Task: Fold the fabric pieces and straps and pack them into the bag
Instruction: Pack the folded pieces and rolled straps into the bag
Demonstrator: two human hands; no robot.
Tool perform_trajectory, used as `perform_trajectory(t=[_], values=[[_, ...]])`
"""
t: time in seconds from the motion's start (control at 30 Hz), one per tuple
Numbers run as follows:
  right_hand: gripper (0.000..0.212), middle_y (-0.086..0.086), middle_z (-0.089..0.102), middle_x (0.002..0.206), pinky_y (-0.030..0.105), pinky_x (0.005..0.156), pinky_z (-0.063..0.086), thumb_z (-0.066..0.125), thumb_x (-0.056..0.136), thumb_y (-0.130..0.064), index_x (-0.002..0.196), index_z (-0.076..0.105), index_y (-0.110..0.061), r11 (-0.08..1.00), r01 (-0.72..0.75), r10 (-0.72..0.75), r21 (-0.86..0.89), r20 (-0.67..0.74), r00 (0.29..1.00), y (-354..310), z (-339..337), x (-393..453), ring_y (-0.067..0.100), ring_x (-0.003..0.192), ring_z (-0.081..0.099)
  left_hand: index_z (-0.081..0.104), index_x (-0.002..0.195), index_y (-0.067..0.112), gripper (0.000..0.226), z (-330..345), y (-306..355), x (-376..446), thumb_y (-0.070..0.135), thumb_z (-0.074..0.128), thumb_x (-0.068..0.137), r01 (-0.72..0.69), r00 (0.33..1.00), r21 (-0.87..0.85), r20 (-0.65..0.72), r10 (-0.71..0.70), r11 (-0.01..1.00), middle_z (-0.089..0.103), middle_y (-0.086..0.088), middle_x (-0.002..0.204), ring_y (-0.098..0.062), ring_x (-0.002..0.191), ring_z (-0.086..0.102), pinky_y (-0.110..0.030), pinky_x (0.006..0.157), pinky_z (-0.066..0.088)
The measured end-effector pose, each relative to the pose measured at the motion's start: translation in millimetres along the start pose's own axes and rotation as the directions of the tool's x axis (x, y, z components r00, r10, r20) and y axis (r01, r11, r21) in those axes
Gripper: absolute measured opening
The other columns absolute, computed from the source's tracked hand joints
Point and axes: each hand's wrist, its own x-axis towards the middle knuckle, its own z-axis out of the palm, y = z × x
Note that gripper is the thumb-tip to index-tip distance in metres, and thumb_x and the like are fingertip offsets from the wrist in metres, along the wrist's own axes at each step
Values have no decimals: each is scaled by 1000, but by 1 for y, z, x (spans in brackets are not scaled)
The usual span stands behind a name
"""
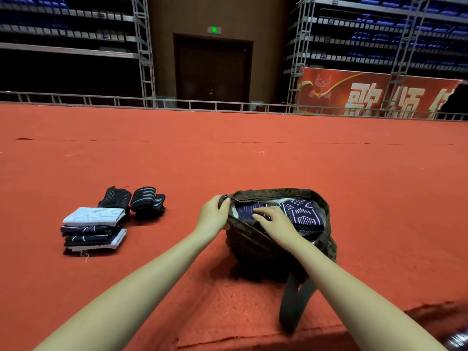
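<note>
A dark camouflage bag (255, 247) lies open on the red carpet at centre right. Inside it lies a folded navy fabric piece (302, 214) with a pale line pattern. My left hand (214, 212) grips the bag's left rim and holds the mouth open. My right hand (274, 220) reaches into the bag and presses flat on the navy fabric with straight fingers. To the left sits a stack of folded fabric pieces (93, 230), white on top, dark ones below. Behind the stack lie two rolled black straps with grey stripes (115, 198) (148, 202).
The bag's dark shoulder strap (295, 300) trails toward me over the carpet's front edge (253, 338). A metal railing (177, 103) bounds the carpet at the back, with a red banner (367, 93) and tiered seating beyond.
</note>
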Motion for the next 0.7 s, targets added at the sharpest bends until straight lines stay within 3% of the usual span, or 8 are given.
perform_trajectory(t=[0.07,0.13,0.27,0.37,0.43,0.5,0.6,0.7], values=[[29,-3,53,109,25,101,37,59,92,-32,118,65,-21,1000,9,-9,-2,-16,1000,-1,-2,-6,11,105,52,58,95,16,21,-5,-10,-7,25,40,98,72,997,-1,24,-72,997,60,-4,76,-25,62,63,-37,63,57],[29,-4,55,110,22,97,36,58,92,-30,119,64,-20,1000,26,-26,11,-56,998,-5,-5,-10,11,109,52,56,99,17,19,-9,-19,-11,27,39,99,97,994,11,50,-97,995,60,-5,81,-23,60,61,-36,63,55],[24,-2,60,113,21,95,38,58,92,-24,114,66,-19,989,137,-126,60,-160,979,-39,-9,-8,7,103,53,57,119,21,30,-32,-35,-3,35,46,95,48,998,73,32,-51,996,57,-7,114,-22,97,60,-43,83,55],[21,-4,60,109,10,86,39,56,93,-20,111,67,-20,967,227,-208,113,-164,964,-81,-1,-2,1,93,54,58,122,20,33,-67,-43,10,35,49,94,-1,999,138,-37,6,990,53,-5,120,-14,103,54,-41,93,50],[21,-5,60,106,7,78,38,56,92,-19,110,67,-22,947,287,-271,143,-123,955,-112,17,4,-1,90,55,59,121,18,31,-99,-53,19,30,51,94,-5,994,180,-107,24,984,55,-3,118,-12,102,54,-30,94,44],[22,-5,60,102,12,79,38,57,91,-18,110,66,-22,933,335,-330,134,-55,942,-139,44,11,2,90,55,62,117,14,29,-136,-73,27,24,53,91,13,980,225,-198,32,974,59,-5,114,-14,102,56,-26,92,41],[25,-1,62,104,21,87,40,57,90,-19,113,65,-20,940,324,-334,103,92,938,-166,99,27,9,95,56,65,113,14,28,-191,-110,36,20,53,88,74,949,322,-314,33,944,63,-14,110,-28,107,58,-37,96,43],[26,3,65,113,27,92,43,56,90,-21,114,66,-18,968,236,-249,87,202,947,-175,156,45,16,106,58,65,115,18,30,-241,-152,46,19,51,88,213,927,481,-374,-21,850,63,-17,112,-37,109,52,-39,95,38]])
